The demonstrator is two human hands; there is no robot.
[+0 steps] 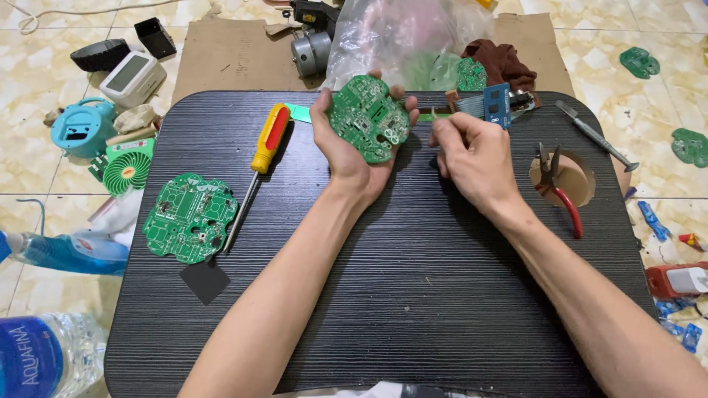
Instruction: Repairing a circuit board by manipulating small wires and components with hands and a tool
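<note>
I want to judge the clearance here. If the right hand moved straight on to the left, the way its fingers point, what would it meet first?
Most likely the green circuit board held in the left hand. The right hand pinches a thin tool whose tip is beside the board's edge; depth is unclear.

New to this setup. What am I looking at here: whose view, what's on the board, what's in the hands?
There is no machine here: a person works with two bare hands, and the single picture comes from a camera worn on their head, looking down.

The left hand cradles a green circuit board, palm up, in a closed grip. The right hand pinches a small thin tool beside that board; what kind of tool is too small to tell.

They work over a black lap table set on a tiled floor. On it lie a second green circuit board, a yellow and red screwdriver, red-handled pliers over a round cutout, and a grey metal tool.

Around the table are a small green fan, a clear plastic bag, a small motor and water bottles.
</note>
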